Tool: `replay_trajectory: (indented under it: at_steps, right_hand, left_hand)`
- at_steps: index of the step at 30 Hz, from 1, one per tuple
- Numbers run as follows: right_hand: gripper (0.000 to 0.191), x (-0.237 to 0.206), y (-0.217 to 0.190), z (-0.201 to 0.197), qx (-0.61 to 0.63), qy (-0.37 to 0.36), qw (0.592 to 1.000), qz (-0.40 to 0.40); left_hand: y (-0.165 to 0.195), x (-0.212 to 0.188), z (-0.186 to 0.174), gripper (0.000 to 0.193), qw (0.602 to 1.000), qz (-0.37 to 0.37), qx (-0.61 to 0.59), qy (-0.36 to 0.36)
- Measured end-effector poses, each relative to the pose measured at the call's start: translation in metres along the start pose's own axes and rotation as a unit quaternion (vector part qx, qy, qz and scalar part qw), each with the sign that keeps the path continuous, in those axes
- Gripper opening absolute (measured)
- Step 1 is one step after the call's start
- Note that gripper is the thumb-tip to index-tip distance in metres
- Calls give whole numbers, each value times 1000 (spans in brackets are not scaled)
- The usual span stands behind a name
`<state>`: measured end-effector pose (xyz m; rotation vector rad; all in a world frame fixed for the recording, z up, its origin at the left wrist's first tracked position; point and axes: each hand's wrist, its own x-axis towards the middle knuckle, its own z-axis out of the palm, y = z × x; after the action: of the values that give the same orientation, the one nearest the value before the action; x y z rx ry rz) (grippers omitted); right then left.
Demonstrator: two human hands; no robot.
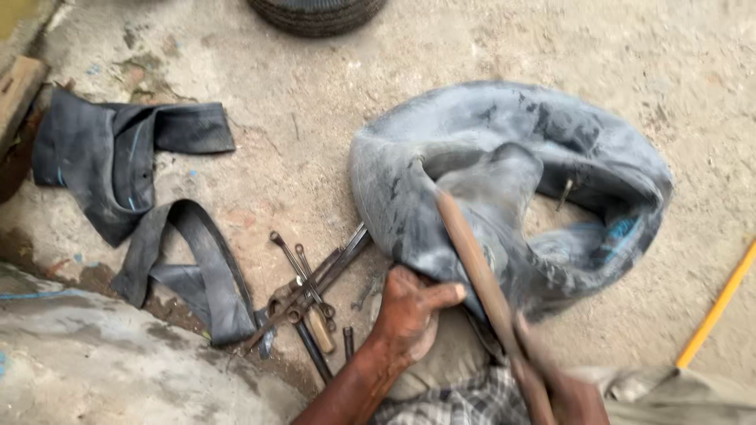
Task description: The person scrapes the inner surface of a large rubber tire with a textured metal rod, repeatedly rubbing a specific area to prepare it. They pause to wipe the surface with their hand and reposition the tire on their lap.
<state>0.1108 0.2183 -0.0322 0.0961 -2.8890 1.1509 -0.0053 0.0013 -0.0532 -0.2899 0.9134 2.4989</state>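
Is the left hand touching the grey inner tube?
Touching. The head view shows the left hand pressed on the near edge of the grey inner tube, thumb lying against the rubber.

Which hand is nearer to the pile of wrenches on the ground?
Left. The left hand grips the inner tube just right of the wrenches; the right hand holds a rod farther right.

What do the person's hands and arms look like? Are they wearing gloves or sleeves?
No gloves and no sleeves show. The left hand is bare, with a bare forearm, and no ring, watch or band can be seen on it. The right hand is blurred at the picture's bottom edge, so little can be told beyond that it looks bare too. Checked cloth lies between the arms.
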Motion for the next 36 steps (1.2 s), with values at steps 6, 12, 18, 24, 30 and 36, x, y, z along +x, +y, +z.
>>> replay_trajectory:
  at_steps: [6, 12, 18, 24, 30, 36]
  right_hand:
    - [49, 117, -41, -14, 94, 53, 990, -94]
    - [29, 77, -27, -20, 76, 59, 979, 181]
    - [25, 93, -29, -7, 2, 96, 994, -59]
    - [51, 113, -48, -7, -85, 77, 987, -111]
    - [57, 116, -43, -13, -133, 34, 973, -188]
    - [49, 135, -38, -17, -160, -12, 965, -209]
  left_hand:
    - [5, 0, 10, 34, 998, -38, -4, 44]
    - [12, -5, 9, 19, 999, -18, 0, 37]
    - [10, -6, 7, 7, 999, -36, 5, 39]
    - [6, -7, 3, 13, 1000, -1, 8, 19]
    - [7, -6, 5, 8, 999, -11, 26, 16]
    - [10, -4, 9, 11, 1000, -4, 20, 16]
